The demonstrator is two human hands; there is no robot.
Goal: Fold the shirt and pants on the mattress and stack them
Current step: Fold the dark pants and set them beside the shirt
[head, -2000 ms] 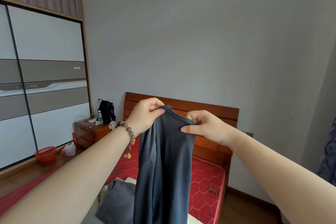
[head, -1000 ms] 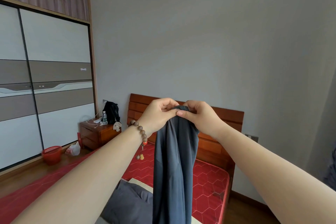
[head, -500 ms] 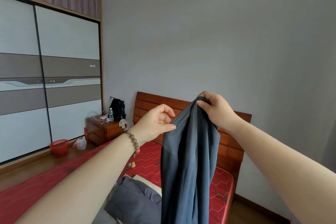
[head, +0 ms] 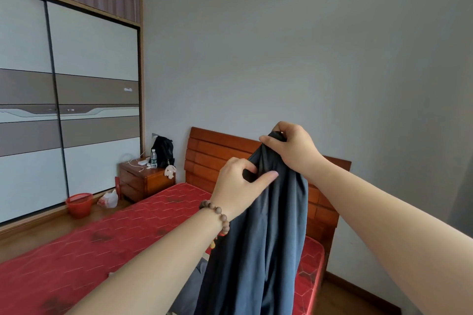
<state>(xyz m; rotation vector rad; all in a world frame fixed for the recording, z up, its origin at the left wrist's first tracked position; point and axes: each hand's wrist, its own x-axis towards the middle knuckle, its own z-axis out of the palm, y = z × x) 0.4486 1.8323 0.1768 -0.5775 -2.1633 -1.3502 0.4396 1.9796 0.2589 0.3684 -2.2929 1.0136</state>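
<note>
2 hands grip the dark garment (head: 258, 250) hanging lengthwise above the mattress (head: 84, 245): right hand (head: 291, 147) pinches its top, left hand (head: 239, 186) clutches cloth just below.

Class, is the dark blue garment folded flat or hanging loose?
Hanging loose: both hands, right hand and left hand, hold the garment up.

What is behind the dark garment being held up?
Behind the dark garment, gripped by the right hand and left hand, show the red mattress and wooden headboard. Whatever lies directly behind it is covered.
</note>
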